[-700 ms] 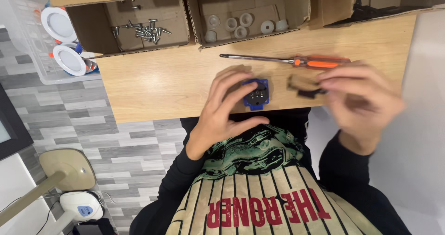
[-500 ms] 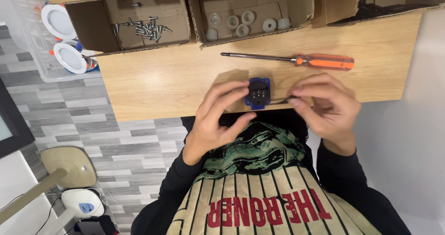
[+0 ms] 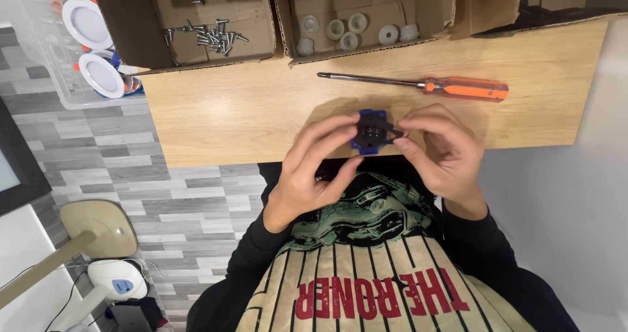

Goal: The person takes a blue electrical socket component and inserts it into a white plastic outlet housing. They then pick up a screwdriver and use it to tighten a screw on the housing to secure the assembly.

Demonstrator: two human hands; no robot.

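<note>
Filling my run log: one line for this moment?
left hand: holds blue-black part | right hand: pinches it | screwdriver: on table

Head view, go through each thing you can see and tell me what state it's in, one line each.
Blue and black part: held above the table edge by both hands.
Left hand: fingers pinching the part's left side.
Right hand: fingers on the part's right side.
Screwdriver: lying flat on the table, untouched.
Screw box: open, loose screws inside.
Washer box: open, white round pieces inside.
</note>
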